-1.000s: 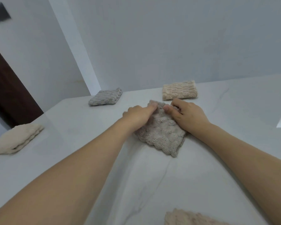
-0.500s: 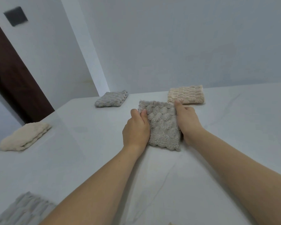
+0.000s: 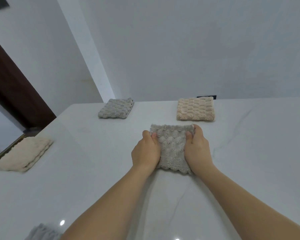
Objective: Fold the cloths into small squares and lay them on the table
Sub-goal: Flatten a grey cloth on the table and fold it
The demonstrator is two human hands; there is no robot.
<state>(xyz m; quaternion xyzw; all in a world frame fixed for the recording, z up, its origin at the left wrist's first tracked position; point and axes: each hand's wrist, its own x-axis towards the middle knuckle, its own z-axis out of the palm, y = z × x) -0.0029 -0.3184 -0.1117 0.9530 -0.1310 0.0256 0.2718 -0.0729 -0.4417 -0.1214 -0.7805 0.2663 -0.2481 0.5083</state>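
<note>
A folded taupe cloth [image 3: 172, 148] with a bumpy weave lies on the white table [image 3: 87, 170] in front of me. My left hand [image 3: 145, 151] grips its left edge, thumb on top. My right hand [image 3: 197, 149] grips its right edge the same way. Three folded cloths rest further out: a grey one [image 3: 116, 108] at the back left, a beige one [image 3: 195, 109] at the back right, and a cream one [image 3: 24, 155] near the left edge.
A pale grey cloth [image 3: 42, 232] pokes in at the bottom left corner. The table's left edge runs beside a dark brown door [image 3: 12, 90]. A white wall stands right behind the table's far edge.
Both hands slid from the taupe cloth's far end to its two sides, and the cloth turned square to me. My head shifted, so the table sits lower in view.
</note>
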